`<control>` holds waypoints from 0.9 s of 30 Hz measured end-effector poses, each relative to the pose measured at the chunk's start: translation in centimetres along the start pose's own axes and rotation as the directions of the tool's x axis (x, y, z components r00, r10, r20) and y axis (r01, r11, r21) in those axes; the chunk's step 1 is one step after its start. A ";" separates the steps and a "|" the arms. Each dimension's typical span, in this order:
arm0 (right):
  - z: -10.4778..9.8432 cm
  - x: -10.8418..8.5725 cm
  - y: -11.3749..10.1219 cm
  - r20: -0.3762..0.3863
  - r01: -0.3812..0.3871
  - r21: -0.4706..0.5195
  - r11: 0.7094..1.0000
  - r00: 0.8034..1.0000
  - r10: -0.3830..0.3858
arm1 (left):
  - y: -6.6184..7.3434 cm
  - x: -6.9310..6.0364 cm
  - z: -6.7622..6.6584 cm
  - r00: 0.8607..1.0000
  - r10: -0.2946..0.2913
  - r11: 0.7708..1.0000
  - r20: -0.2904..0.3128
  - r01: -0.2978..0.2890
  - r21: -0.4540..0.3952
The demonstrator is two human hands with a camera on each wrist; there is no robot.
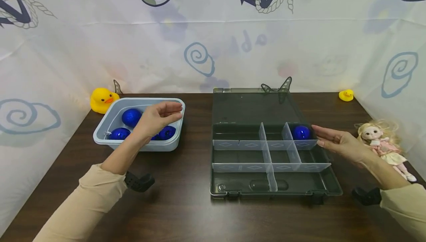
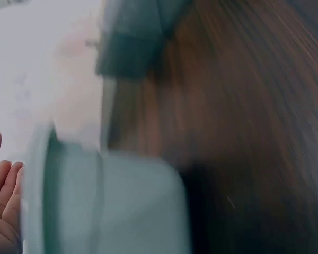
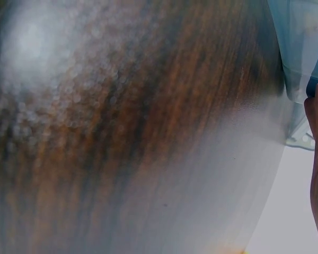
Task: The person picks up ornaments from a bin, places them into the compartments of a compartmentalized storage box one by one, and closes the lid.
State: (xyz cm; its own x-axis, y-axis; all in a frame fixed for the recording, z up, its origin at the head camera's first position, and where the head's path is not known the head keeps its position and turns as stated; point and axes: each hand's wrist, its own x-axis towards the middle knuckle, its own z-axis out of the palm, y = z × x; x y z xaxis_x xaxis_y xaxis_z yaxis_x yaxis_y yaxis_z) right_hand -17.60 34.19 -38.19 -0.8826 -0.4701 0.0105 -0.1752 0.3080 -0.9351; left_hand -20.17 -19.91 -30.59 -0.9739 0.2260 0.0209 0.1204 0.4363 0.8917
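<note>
My left hand [image 1: 156,120] is over a light blue plastic basin [image 1: 100,135], fingers stretched toward its right side, nothing visible between them. Inside the basin lie several blue balls [image 1: 131,117], partly covered by that hand and wrist. My right hand [image 1: 344,144] is at the right side of a smoky clear divided box [image 1: 239,190], its fingertips by the far right compartment. A shiny blue ball [image 1: 301,132] sits in that compartment, just left of the fingertips. In the left wrist view, the hand [image 2: 4,206] shows beside the blurred basin wall [image 2: 132,206].
The box's lid [image 1: 253,107] lies back behind it. A large yellow duck [image 1: 101,100] stands behind the basin's left corner; a small duck [image 1: 346,95] is at the back right. A doll [image 1: 382,144] lies by my right hand. A patterned curtain [image 1: 149,49] hangs behind the table.
</note>
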 end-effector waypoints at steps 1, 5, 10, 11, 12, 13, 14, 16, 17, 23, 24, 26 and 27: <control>0.0 0.0 -0.1 0.000 -0.001 -0.001 1.000 1.000 0.001 | -0.6 -0.2 -0.6 1.000 -0.017 1.000 -0.005 0.017 0.020; 0.0 0.0 -0.1 0.006 0.010 0.020 1.000 1.000 -0.010 | -2.4 -1.1 -2.4 0.995 -0.099 0.991 0.007 0.098 0.087; 0.1 0.0 0.0 0.005 0.018 0.044 0.999 1.000 -0.018 | -3.2 -1.4 -3.4 0.984 -0.161 0.982 0.083 0.151 0.117; 0.1 0.0 0.0 0.001 0.012 0.037 0.999 1.000 -0.012 | -3.2 -1.3 -3.5 0.982 -0.163 0.981 0.097 0.150 0.125; 0.2 0.0 0.0 -0.001 0.006 0.027 1.000 1.000 -0.006 | -3.3 -1.3 -3.6 0.980 -0.163 0.980 0.111 0.147 0.133; 0.2 0.0 0.0 -0.003 -0.002 0.017 1.000 1.000 0.002 | -3.3 -1.2 -3.6 0.979 -0.163 0.979 0.124 0.145 0.141; 0.2 0.0 0.0 -0.005 -0.007 0.008 1.000 1.000 0.007 | -3.3 -1.1 -3.7 0.977 -0.166 0.978 0.135 0.146 0.150; 0.2 -0.1 0.0 -0.004 -0.010 0.003 1.000 1.000 0.010 | -3.3 -0.9 -3.7 0.973 -0.169 0.975 0.157 0.142 0.170; 0.2 -0.1 0.0 -0.003 -0.005 0.000 1.000 1.000 0.005 | -3.3 -0.8 -3.7 0.970 -0.173 0.973 0.169 0.141 0.181; 0.1 -0.1 -0.2 0.005 0.002 0.008 1.000 1.000 -0.002 | -3.3 -0.4 -3.7 0.951 -0.189 0.960 0.244 0.127 0.249; 0.1 -0.1 -0.2 0.003 -0.002 0.002 1.000 1.000 0.002 | -3.3 -0.4 -3.7 0.949 -0.189 0.957 0.252 0.120 0.265; 0.1 0.0 -0.2 -0.003 -0.014 -0.009 1.000 1.000 0.014 | -3.4 -0.2 -3.6 0.946 -0.184 0.952 0.267 0.104 0.288; 0.2 0.0 -0.3 -0.005 -0.020 -0.014 1.000 1.000 0.020 | -3.4 -0.2 -3.5 0.945 -0.184 0.948 0.270 0.098 0.302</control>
State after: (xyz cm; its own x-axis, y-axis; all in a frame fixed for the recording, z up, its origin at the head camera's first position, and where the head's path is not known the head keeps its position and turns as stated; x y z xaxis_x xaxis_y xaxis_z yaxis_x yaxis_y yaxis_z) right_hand -17.46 34.00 -38.01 -0.8880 -0.4599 -0.0064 -0.1638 0.3292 -0.9299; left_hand -21.09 -24.48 -32.06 -0.8906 0.3685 -0.2664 0.0763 0.6986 0.7114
